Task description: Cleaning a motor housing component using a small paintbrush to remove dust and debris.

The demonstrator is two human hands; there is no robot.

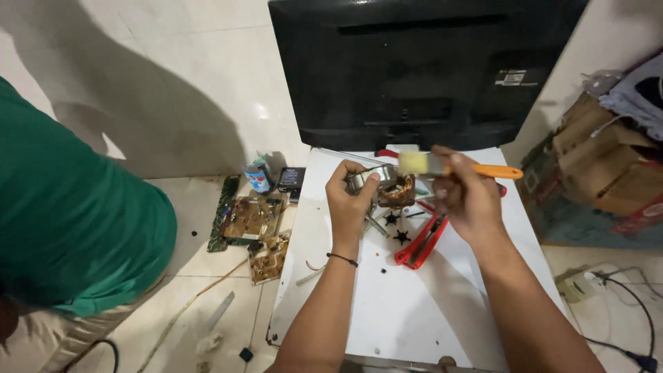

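My left hand (350,200) grips a small electric motor (387,185) with a metal casing and copper windings, held above a white board (407,304). My right hand (466,197) holds a paintbrush (456,166) with an orange handle; its pale bristles sit right at the top of the motor. Under my hands lie red-handled pliers (421,245) and two small black star-shaped parts (400,237).
A black flat television (421,69) leans against the tiled wall behind the board. Circuit boards (252,221) and a small can (259,176) lie on the floor at left, beside a person in a green shirt (76,214). Cardboard boxes (608,166) and cables (621,304) are at right.
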